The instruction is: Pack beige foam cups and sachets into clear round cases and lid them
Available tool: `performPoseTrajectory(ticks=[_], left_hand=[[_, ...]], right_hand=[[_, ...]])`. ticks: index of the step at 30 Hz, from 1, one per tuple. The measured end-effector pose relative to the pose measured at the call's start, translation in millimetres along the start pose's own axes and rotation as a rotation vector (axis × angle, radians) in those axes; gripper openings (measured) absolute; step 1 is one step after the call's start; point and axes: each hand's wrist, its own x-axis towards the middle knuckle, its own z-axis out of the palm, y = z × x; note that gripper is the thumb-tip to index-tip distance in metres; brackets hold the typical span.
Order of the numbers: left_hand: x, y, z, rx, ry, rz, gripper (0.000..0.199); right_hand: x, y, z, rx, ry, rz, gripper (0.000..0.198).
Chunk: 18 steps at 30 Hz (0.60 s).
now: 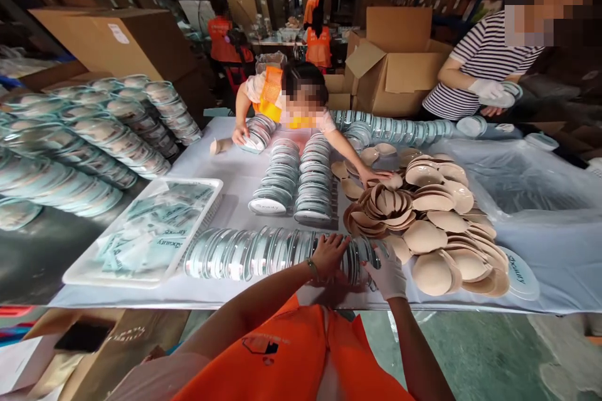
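A long row of clear round cases with pale-blue rims (263, 252) lies on edge along the table's near side. My left hand (329, 255), bare with a bracelet at the wrist, rests over the right part of this row, fingers spread across the tops. At the row's right end, my right hand (388, 270) in a white glove has its thumb and fingers around the last cases. Just right of that hand is a heap of beige cup-shaped pads (433, 237). A white round disc with printed lettering (521, 272) lies beside the heap.
A white tray (197, 183) holds printed sachets at left. Two stacks of round cases (275, 178) stand mid-table. Across the table, a co-worker's hand (376, 177) reaches to the pads. Another person (480, 69) stands right. Clear plastic film (531, 169) covers the right side.
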Motion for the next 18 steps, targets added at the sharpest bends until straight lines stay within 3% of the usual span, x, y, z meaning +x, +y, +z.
performPoseTrajectory(ticks=[12, 16, 18], left_hand=[[-3, -10, -2, 0.022, -0.044, 0.044, 0.129], [-8, -17, -3, -0.087, 0.025, 0.058, 0.12], [-9, -20, -1, -0.195, 0.081, 0.048, 0.113]], right_hand=[[5, 9, -2, 0.071, -0.045, 0.036, 0.053], [10, 23, -5, 0.105, 0.001, -0.01, 0.051], [11, 23, -7, 0.114, 0.023, -0.009, 0.06]])
